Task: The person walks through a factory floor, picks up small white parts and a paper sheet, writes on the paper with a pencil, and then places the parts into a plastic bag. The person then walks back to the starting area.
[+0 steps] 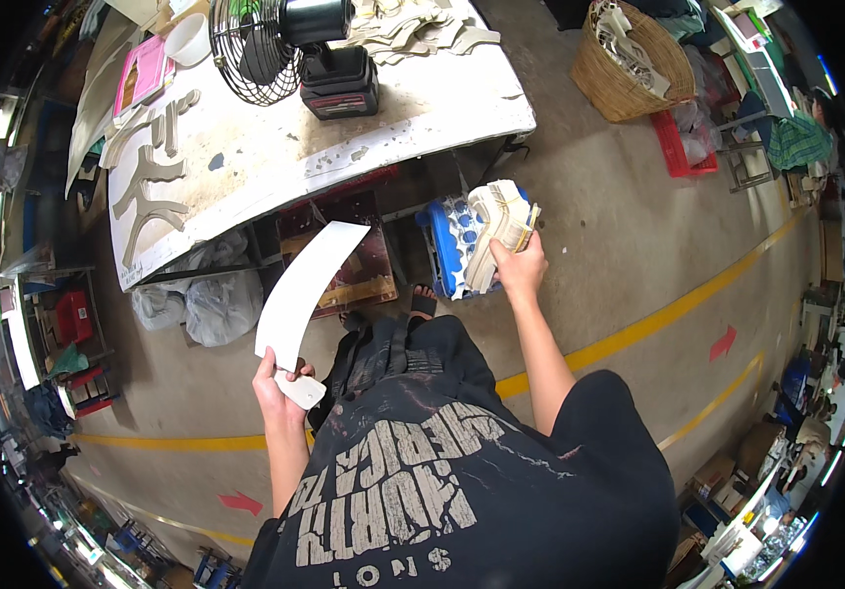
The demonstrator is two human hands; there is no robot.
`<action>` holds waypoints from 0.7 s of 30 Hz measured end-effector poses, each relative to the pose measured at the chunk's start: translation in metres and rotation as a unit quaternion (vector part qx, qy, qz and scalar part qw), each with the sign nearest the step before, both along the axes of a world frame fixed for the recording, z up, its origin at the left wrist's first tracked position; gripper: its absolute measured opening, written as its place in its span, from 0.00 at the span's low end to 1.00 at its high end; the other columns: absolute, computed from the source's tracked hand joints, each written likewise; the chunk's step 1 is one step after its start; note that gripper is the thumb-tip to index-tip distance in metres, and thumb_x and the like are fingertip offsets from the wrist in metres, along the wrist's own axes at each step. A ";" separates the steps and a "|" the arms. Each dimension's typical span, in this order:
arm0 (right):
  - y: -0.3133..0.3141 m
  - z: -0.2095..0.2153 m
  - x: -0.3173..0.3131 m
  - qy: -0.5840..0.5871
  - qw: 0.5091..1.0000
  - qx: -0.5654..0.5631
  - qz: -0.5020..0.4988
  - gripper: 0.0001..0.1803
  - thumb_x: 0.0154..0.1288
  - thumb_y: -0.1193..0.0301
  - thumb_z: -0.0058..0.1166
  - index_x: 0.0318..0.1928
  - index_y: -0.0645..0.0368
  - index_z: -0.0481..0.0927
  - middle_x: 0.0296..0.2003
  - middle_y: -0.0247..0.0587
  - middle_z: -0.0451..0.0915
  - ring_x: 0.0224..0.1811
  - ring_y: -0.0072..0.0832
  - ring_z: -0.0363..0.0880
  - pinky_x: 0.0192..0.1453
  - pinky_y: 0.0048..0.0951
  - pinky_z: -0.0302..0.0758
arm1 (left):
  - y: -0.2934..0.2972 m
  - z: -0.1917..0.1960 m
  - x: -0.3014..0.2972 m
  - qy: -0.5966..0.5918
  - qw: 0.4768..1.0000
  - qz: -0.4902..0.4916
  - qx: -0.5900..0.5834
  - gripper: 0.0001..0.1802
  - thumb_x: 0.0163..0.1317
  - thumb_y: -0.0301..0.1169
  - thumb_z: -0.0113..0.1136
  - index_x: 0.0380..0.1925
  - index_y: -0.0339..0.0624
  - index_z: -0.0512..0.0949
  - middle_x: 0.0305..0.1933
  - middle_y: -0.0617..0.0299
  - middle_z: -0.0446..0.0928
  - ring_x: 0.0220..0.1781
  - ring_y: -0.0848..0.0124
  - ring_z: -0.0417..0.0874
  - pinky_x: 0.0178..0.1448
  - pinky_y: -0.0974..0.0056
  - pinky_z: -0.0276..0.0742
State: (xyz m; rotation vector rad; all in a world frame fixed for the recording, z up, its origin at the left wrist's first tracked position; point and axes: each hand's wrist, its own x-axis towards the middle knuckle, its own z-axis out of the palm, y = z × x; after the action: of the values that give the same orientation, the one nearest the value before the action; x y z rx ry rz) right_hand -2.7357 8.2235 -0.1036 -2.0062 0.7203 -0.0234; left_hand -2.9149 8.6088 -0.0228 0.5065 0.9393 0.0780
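Note:
My left hand (pixel 278 395) is closed around the lower end of a long, curved white sheet (pixel 311 290). A small white rounded piece (pixel 302 391) pokes out below the fingers, and I cannot tell whether it is part of the sheet. On the other side, my right hand (pixel 523 267) grips a thick bundle of cream cut pieces (pixel 497 224), stacked and apparently tied. That bundle is over a blue crate-like stool (pixel 436 247) with a white, blue-spotted cover; whether the two touch is unclear.
Ahead stands a white worktable (pixel 275 177) with a black fan (pixel 319 74), a white bucket (pixel 187 39) and several cream cut pieces (pixel 422 29). Plastic bags (pixel 224 307) lie beneath it. A wicker basket (pixel 629 74) and a red crate (pixel 678 142) stand at the far right.

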 end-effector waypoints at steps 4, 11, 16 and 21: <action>-0.008 -0.064 0.015 0.075 0.991 0.074 -0.077 0.31 0.57 0.65 0.74 0.59 0.62 0.78 0.48 0.58 0.87 0.43 0.44 0.91 0.28 0.39 0.91 | 0.007 -0.001 -0.017 0.016 1.000 0.007 0.007 0.11 0.79 0.41 0.52 0.46 0.46 0.76 0.26 0.67 0.74 0.21 0.75 0.67 0.36 0.61 0.71; -0.028 -0.161 0.025 0.096 0.989 0.064 -0.093 0.37 0.62 0.54 0.71 0.67 0.57 0.76 0.57 0.55 0.83 0.50 0.48 0.88 0.35 0.48 0.92 | 0.034 -0.006 -0.057 0.030 0.996 0.079 0.015 0.11 0.78 0.40 0.55 0.46 0.45 0.76 0.27 0.68 0.75 0.19 0.78 0.67 0.31 0.62 0.73; -0.025 -0.172 0.033 0.125 0.956 -0.249 -0.092 0.31 0.66 0.60 0.66 0.66 0.58 0.77 0.56 0.56 0.84 0.52 0.46 0.87 0.34 0.46 0.89 | 0.076 -0.013 -0.102 0.024 0.990 0.134 -0.018 0.10 0.77 0.39 0.55 0.47 0.46 0.76 0.29 0.66 0.77 0.19 0.78 0.66 0.31 0.63 0.72; 0.077 -0.119 0.024 -0.024 0.978 -0.201 -0.046 0.24 0.66 0.64 0.57 0.59 0.62 0.80 0.45 0.55 0.86 0.38 0.48 0.88 0.40 0.44 0.87 | 0.146 -0.039 -0.169 0.015 0.981 0.191 -0.027 0.10 0.75 0.40 0.58 0.46 0.46 0.76 0.28 0.67 0.76 0.19 0.77 0.66 0.31 0.61 0.71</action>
State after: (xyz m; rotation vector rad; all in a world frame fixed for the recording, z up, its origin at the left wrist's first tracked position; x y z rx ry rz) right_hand -2.7116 8.3007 -0.2228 -2.3438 0.8272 -0.2939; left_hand -3.0834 8.7553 -0.0617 0.2721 1.0555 0.3920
